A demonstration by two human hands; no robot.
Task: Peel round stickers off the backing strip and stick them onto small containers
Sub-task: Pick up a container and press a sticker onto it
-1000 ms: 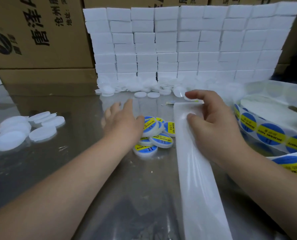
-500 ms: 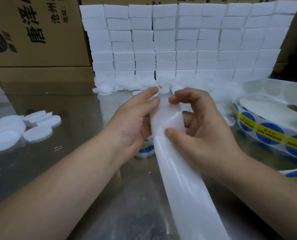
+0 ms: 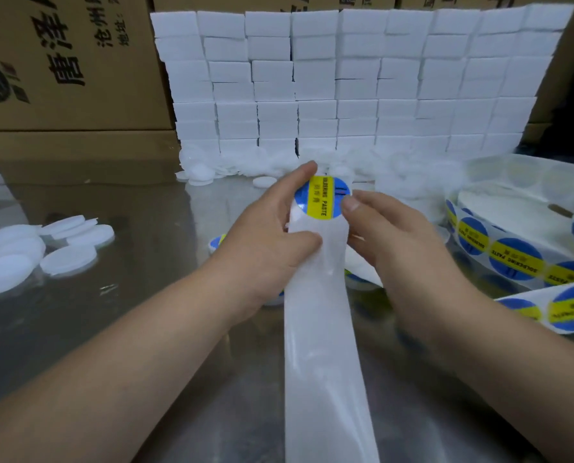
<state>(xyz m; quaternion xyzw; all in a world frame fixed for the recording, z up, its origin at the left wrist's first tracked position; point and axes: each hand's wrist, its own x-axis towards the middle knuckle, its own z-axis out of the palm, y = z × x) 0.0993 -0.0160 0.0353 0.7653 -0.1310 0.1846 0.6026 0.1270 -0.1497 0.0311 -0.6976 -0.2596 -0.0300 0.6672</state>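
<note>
Only the head view to log.

Frame centre: a round sticker (image 3: 322, 202), blue with a yellow band reading SOLDERING PASTE, sits at the top end of a white backing strip (image 3: 322, 329). The strip is held up off the shiny worktop (image 3: 118, 329). It runs from the sticker toward 6 o'clock and leaves the frame at the bottom edge.

Left hand (image 3: 272, 235), at 9 o'clock of the sticker: thumb on the strip's front just below the sticker, forefinger stretched up behind the sticker's upper left rim, strip pinched between them.

Right hand (image 3: 389, 235), at 3 o'clock of the sticker: thumb tip on the sticker's right rim, other fingers curled behind the strip, pinching there. Cannot tell whether the sticker's edge is off the strip.

Under the hands: bits of labelled containers (image 3: 216, 243) on the worktop, mostly hidden.

At 9 o'clock of the frame: a loose cluster of plain white containers (image 3: 28, 259), flat, round and overlapping.

At 3 o'clock: a sticker roll (image 3: 499, 250), its tail looping toward 4 o'clock, with the same blue-and-yellow labels in a row.

At 12 o'clock: a wall of stacked white boxes (image 3: 346, 81), with a heap of white round pieces (image 3: 212, 165) at its foot.

At 10 to 11 o'clock: brown cartons (image 3: 61, 61) with black print.
</note>
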